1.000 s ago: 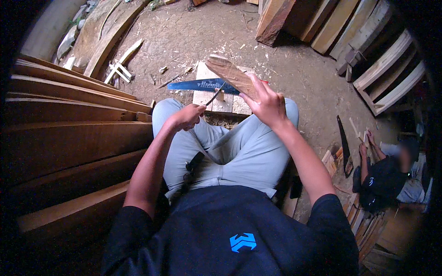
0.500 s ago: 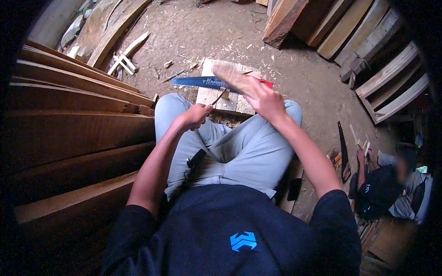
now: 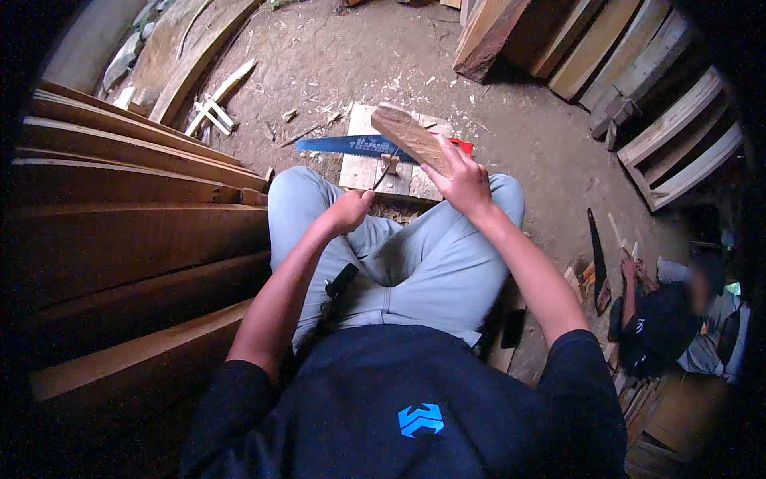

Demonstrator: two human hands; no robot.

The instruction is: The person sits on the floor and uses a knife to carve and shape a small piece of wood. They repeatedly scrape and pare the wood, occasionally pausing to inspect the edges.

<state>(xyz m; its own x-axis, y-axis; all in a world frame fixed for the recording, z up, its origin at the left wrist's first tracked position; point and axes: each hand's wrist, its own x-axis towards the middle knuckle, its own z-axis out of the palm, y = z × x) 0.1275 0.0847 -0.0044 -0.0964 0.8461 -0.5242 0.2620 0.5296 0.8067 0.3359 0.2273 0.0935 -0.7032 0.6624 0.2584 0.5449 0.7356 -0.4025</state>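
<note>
My left hand is closed on a thin dark metal tool, whose exact kind I cannot make out. Its far part crosses a small wood block above the boards in front of my legs. Raised over the boards, a flat, rough piece of wood is gripped in my right hand. A handsaw lies across the boards behind it, with its blue blade pointing left and its red handle partly hidden by the wood.
Stacked planks rise close on my left. Timber and a slatted wooden frame stand at the far right. Another person sits at right near a dark saw blade. Wood shavings and offcuts litter the dirt floor.
The piece of wood in my right hand, blurred by motion before, is now sharper and a little lower. My left hand has shifted slightly right, still holding the tool.
</note>
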